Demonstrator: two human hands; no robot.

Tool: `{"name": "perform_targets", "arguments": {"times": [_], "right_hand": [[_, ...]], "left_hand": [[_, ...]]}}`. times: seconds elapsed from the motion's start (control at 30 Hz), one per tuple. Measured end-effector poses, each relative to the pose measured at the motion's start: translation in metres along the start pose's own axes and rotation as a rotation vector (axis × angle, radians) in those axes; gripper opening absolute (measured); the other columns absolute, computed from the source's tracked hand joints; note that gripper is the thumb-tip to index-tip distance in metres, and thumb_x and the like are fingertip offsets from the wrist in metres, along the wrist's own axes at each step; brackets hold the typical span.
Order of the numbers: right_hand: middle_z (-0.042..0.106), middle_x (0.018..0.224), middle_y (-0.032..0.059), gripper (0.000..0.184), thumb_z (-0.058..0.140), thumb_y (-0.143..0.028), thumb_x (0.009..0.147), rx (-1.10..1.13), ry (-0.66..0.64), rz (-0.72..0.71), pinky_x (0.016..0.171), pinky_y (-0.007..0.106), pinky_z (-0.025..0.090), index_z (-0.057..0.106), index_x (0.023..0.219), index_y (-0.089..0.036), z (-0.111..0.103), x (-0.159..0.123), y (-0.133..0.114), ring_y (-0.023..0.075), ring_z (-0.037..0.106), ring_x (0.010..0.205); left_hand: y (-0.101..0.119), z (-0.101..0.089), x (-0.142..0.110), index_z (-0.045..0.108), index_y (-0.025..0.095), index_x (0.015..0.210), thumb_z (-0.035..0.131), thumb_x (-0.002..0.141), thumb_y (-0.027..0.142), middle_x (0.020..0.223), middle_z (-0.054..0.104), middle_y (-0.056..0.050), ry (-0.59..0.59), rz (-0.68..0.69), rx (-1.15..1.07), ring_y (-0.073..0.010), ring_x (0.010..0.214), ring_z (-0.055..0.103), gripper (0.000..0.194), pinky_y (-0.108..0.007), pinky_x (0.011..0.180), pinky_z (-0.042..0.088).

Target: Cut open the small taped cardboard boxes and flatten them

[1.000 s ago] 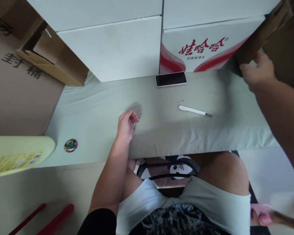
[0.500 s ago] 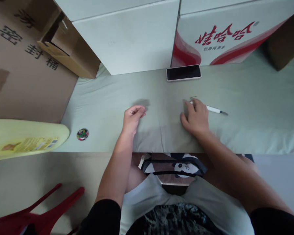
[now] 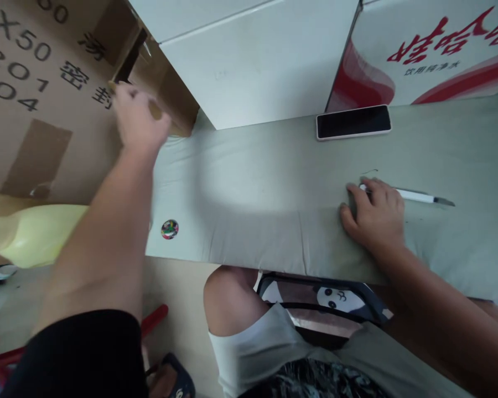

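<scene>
At the small brown cardboard box (image 3: 172, 97) on the left, my left hand (image 3: 139, 113) reaches over its open side, thumb and fingers apart and slightly blurred. Part of the box's flap shows between thumb and fingers. My right hand (image 3: 375, 215) rests palm down on the pale green cloth (image 3: 249, 182), fingers loosely bent and spread. It lies across the handle of a slim white craft knife (image 3: 417, 195), whose blade points right. A thin dark strand (image 3: 370, 171) lies just beyond these fingertips.
A phone (image 3: 354, 122) lies against the white cartons (image 3: 253, 72) at the back. A round colourful badge (image 3: 170, 229) sits near the front left edge. A large cardboard box (image 3: 37, 149) and a yellow bottle (image 3: 45, 232) stand at the left.
My left hand has gone from the middle of the cloth to the small cardboard box, its pinched fingers now apart. The view has turned left. My right hand stays over the craft knife.
</scene>
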State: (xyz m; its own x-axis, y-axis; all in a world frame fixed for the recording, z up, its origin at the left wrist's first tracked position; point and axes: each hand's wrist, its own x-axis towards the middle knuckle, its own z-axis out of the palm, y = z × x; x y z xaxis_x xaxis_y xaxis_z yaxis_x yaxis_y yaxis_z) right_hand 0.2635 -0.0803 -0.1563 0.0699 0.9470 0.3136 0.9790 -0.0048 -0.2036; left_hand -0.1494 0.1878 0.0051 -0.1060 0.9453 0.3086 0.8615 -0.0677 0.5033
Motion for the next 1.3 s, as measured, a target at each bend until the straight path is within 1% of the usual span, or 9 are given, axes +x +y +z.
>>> {"name": "perform_targets", "arguments": {"times": [0.07,0.13,0.3,0.5,0.77,0.87,1.03,1.2,1.3], "right_hand": [[0.065,0.144,0.0223,0.043,0.054,-0.036,0.099,-0.011,-0.005,-0.007,0.117,0.061,0.046,0.069,0.133,-0.014,0.000,0.000,0.000,0.0421,0.058,0.139],[0.065,0.143,0.0214,0.043,0.054,-0.036,0.099,-0.023,-0.008,-0.013,0.116,0.060,0.047,0.069,0.133,-0.014,0.000,0.001,0.000,0.0418,0.059,0.137],[0.066,0.141,0.0234,0.046,0.051,-0.036,0.101,-0.055,-0.013,-0.023,0.117,0.059,0.046,0.069,0.134,-0.010,-0.001,0.002,0.000,0.0418,0.060,0.135],[0.064,0.142,0.0248,0.047,0.049,-0.035,0.102,0.022,-0.065,0.015,0.120,0.061,0.041,0.068,0.136,-0.009,-0.005,0.004,-0.003,0.0411,0.056,0.137],[0.064,0.140,0.0230,0.045,0.051,-0.033,0.098,0.135,-0.077,0.038,0.120,0.066,0.039,0.070,0.133,-0.013,-0.002,0.003,0.000,0.0410,0.053,0.136],[0.059,0.147,0.0264,0.050,0.049,-0.028,0.096,0.182,-0.057,0.041,0.116,0.064,0.045,0.067,0.139,-0.010,0.005,0.008,0.009,0.0415,0.055,0.136],[0.068,0.134,0.0255,0.042,0.044,-0.020,0.094,0.142,-0.103,0.054,0.106,0.055,0.049,0.074,0.121,-0.011,0.008,0.020,0.026,0.0378,0.061,0.123],[0.074,0.112,0.0185,0.036,0.042,-0.025,0.100,0.076,-0.094,0.110,0.100,0.054,0.042,0.074,0.114,-0.017,-0.006,0.023,0.022,0.0339,0.062,0.107],[0.072,0.115,0.0179,0.038,0.042,-0.024,0.101,0.092,-0.057,0.120,0.096,0.048,0.043,0.070,0.125,-0.018,-0.016,0.026,0.017,0.0318,0.062,0.104]], "left_hand": [[-0.004,-0.016,0.024,0.061,0.015,0.086,0.077,0.064,-0.020,0.172,0.036,-0.001,-0.022,0.001,0.164,-0.0313,0.165,0.011,0.045,-0.056,0.140,0.008],[-0.008,-0.020,0.040,0.070,0.013,0.097,0.082,0.072,-0.009,0.179,0.026,0.000,-0.131,-0.066,0.379,-0.0382,0.168,0.004,0.036,-0.068,0.137,0.005],[-0.013,-0.012,0.048,0.070,0.007,0.083,0.082,0.084,0.017,0.144,0.068,-0.011,-0.135,-0.043,0.624,-0.0427,0.147,0.046,0.015,-0.071,0.130,0.016],[-0.013,-0.029,0.019,0.069,0.001,0.120,0.059,0.100,0.034,0.153,0.059,-0.017,-0.198,0.044,0.625,-0.0375,0.145,0.048,0.040,-0.065,0.128,0.015],[-0.022,-0.059,-0.065,0.072,0.026,0.070,0.068,0.063,0.025,0.092,0.074,-0.002,-0.276,0.366,0.159,-0.0251,0.098,0.056,0.008,-0.053,0.113,0.046],[0.008,-0.061,-0.117,0.082,0.034,0.086,0.070,0.064,0.019,0.099,0.079,-0.001,-0.338,0.405,0.080,-0.0287,0.101,0.064,0.029,-0.048,0.106,0.053],[0.109,-0.037,-0.186,0.082,0.029,0.089,0.071,0.073,0.000,0.105,0.077,-0.002,-0.453,0.327,-0.245,-0.0317,0.114,0.069,0.036,-0.041,0.109,0.050],[0.213,0.013,-0.203,0.069,0.020,0.071,0.061,0.078,-0.011,0.086,0.065,-0.002,-0.431,0.393,-0.323,-0.0271,0.096,0.072,0.033,-0.038,0.094,0.055],[0.251,0.012,-0.199,0.072,0.020,0.088,0.070,0.084,-0.001,0.092,0.067,0.001,-0.393,0.484,-0.419,-0.0258,0.100,0.073,0.022,-0.041,0.095,0.058]]}}
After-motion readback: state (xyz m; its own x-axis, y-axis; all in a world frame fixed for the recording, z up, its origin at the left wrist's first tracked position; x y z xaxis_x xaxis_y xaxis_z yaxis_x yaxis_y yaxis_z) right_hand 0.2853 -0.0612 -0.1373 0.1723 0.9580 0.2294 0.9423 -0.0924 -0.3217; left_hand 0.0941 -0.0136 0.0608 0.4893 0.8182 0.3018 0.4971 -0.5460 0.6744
